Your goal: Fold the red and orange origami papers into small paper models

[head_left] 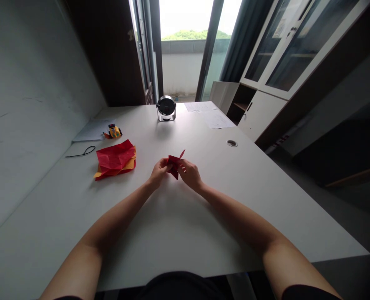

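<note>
Between my two hands, above the middle of the white table, is a small piece of folded red paper. My left hand pinches its left side, thumb on top. On the other side, my right hand grips the paper's right edge with bent fingers. A thin pointed flap sticks up beside the right fingertips, and a corner points down between the hands. To the left lies a stack of creased red and yellow paper sheets. My fingers hide part of the folds.
A black cable tie and a small yellow-orange toy lie at the left near the wall. A round black-and-silver device stands at the back. Printed sheets lie back right, near a cable hole. Cabinets stand beyond the right edge.
</note>
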### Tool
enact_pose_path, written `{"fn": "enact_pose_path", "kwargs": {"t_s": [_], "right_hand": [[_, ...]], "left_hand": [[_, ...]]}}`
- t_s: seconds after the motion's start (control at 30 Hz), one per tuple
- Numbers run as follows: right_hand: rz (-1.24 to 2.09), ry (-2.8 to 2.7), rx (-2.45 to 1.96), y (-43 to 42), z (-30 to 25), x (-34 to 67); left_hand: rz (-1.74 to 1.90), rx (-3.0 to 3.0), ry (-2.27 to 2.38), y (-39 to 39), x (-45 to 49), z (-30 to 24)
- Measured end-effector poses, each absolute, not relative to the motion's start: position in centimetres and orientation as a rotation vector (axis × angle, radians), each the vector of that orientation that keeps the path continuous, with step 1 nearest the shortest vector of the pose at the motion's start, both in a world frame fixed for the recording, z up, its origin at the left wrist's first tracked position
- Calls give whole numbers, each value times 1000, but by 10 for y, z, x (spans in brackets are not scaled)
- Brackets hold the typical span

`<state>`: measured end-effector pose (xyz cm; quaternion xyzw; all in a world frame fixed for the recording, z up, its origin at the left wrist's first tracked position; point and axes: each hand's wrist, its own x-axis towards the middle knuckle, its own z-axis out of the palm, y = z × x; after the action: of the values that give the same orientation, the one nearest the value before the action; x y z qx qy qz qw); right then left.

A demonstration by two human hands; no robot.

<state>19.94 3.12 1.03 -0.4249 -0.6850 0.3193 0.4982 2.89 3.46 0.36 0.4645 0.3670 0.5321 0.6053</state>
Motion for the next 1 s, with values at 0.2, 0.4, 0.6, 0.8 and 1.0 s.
{"fn": "enact_pose_path", "kwargs": {"t_s": [0.2,0.4,0.6,0.8,1.0], "right_hand": [[742,-1691,-1030,35,9,203],[773,-1566,-1075,38,10,203],[1035,-1283,-963,52,0,204],[1194,-1150,-963,56,-3,208],[1164,-1137,-994,59,-5,212]], "left_hand": [[1240,1095,818,34,29,5],[1264,951,818,40,25,4],[1266,835,724,44,20,3],[1284,790,750,45,14,0],[1378,818,782,47,11,2]]}}
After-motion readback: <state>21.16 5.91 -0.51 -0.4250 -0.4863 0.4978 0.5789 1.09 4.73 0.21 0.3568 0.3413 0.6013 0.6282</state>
